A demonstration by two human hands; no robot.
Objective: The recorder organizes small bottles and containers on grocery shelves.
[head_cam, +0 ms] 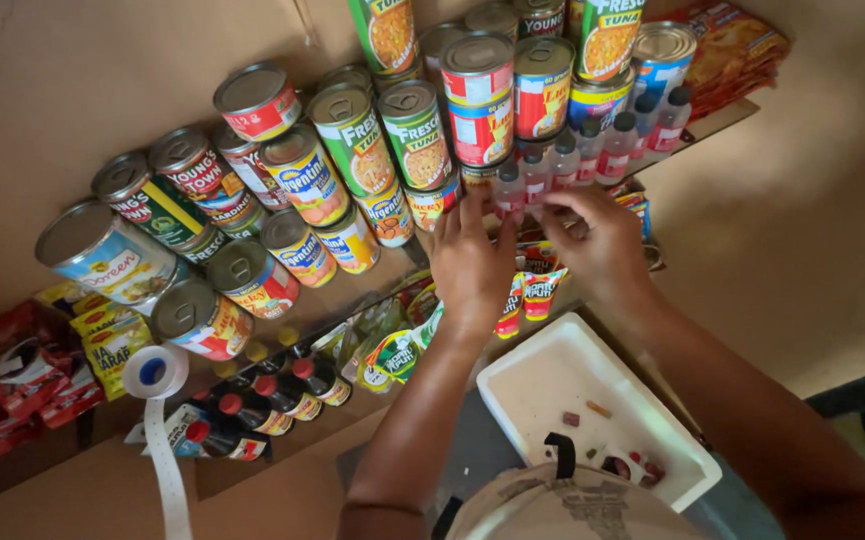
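Note:
My left hand (470,262) and my right hand (596,245) reach up to the front edge of a wooden shelf. Both sets of fingertips touch a row of small clear bottles (593,152) with dark caps and red labels. The left fingers rest by the leftmost small bottle (509,187). The right thumb and forefinger pinch near a bottle (536,180) beside it; whether they grip it is unclear. Stacked tin cans (415,135) stand just left of and behind the bottles. Red and white sachets (538,290) hang below my hands.
A white plastic tray (553,385) with a few small bits sits under my right forearm. Dark sauce bottles with red caps (258,400) stand on the lower shelf. A white tape roll (156,372) hangs at left. Red snack packets (13,380) lie far left.

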